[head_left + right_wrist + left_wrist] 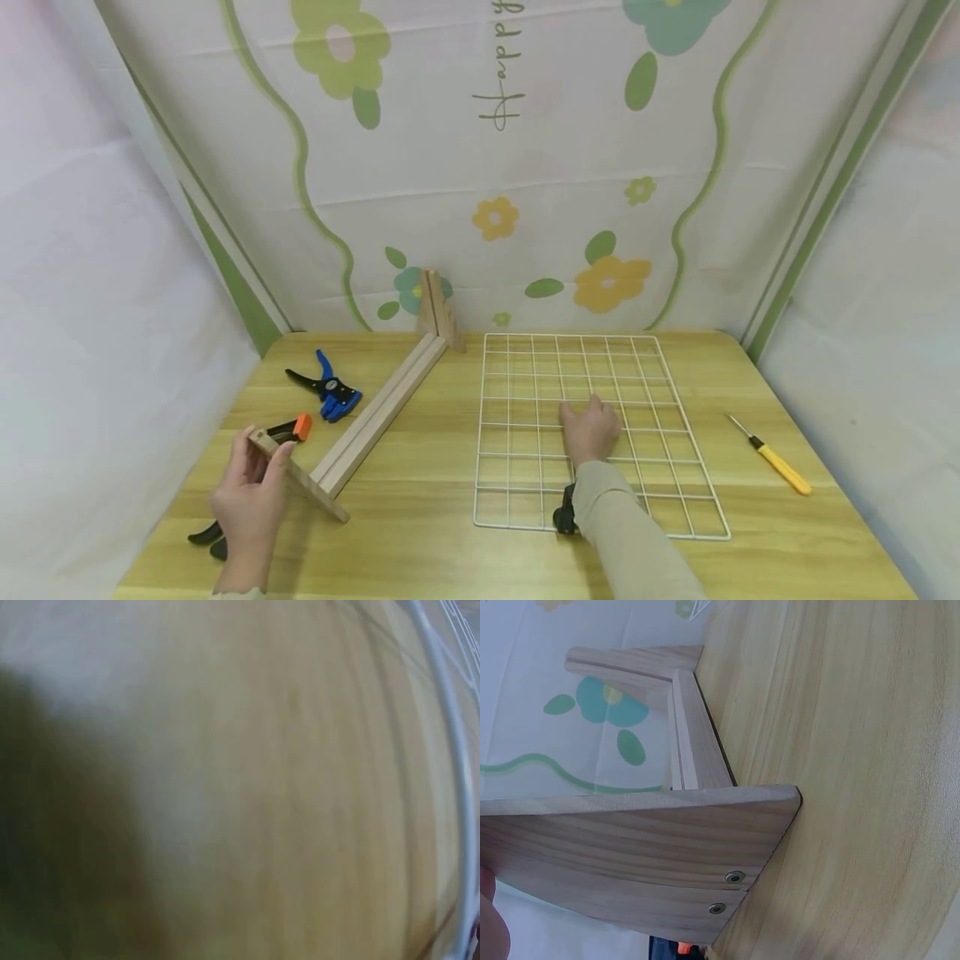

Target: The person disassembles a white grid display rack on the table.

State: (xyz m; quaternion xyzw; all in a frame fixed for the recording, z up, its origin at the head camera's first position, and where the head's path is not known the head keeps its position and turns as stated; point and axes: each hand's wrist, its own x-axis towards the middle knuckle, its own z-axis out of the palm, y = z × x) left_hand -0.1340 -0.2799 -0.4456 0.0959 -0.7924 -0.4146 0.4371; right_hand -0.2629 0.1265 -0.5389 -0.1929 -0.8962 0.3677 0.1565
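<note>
A wooden stand [386,408], a long grooved bar with an upright piece at each end, is on the left side of the table. My left hand [251,504] holds the top of its near end piece between thumb and fingers. The left wrist view shows that end piece [630,855] close up, with two metal screws [735,877] near its lower edge. To the right lies a white wire grid panel [537,427]. My right hand [591,429] grips wires near its middle, fingertips partly hidden. A blurred wire [461,772] crosses the right wrist view.
Blue-and-black pliers [330,387] lie left of the stand. An orange-and-black tool [302,427] with black handles is partly behind my left hand. A yellow-handled screwdriver [783,468] lies at the right. A flower-printed cloth [450,158] hangs behind the table.
</note>
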